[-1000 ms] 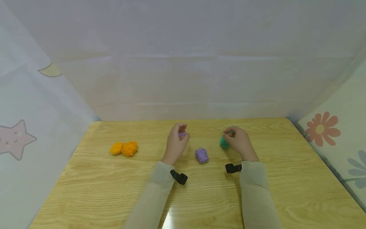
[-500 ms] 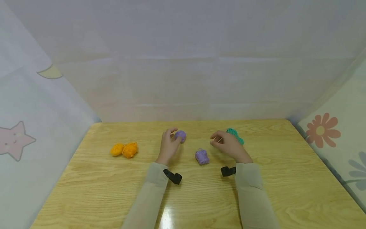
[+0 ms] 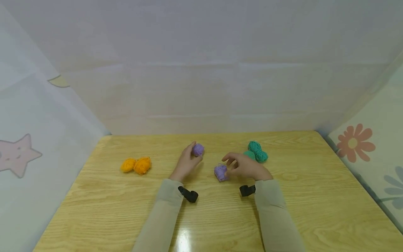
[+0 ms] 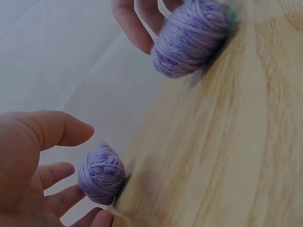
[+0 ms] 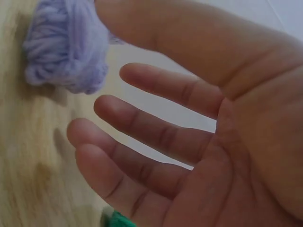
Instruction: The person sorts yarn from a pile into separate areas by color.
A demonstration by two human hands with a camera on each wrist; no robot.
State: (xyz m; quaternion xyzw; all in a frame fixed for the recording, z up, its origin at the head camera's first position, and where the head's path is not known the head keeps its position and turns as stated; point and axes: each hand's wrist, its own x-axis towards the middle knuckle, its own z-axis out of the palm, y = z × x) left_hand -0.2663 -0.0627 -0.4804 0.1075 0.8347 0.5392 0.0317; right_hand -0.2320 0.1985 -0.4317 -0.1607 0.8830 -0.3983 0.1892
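Observation:
A round purple yarn ball [image 3: 198, 149] lies on the table by the fingers of my left hand [image 3: 184, 165]. In the left wrist view, the thumb stands apart from that yarn ball [image 4: 102, 174] and the loosely spread fingers are beside it. My right hand [image 3: 247, 166] is over the table at a blockier purple yarn ball [image 3: 220, 173]. The right wrist view has the right hand's fingers [image 5: 156, 135] spread with nothing between them, the thumb tip overlapping the blocky yarn ball [image 5: 66, 49]; contact cannot be told.
Several green yarn balls [image 3: 254, 146] sit together behind the right hand, one partly hidden by it. Two orange yarn balls [image 3: 143, 165] lie side by side on the left of the wooden table [image 3: 104, 203]. A pale curtain [image 3: 201, 94] hangs behind the table's far edge.
My right hand has left the green yarn and moved left and nearer, to the blocky purple yarn ball. My left hand has drawn back leftward, its purple yarn ball now lying more exposed.

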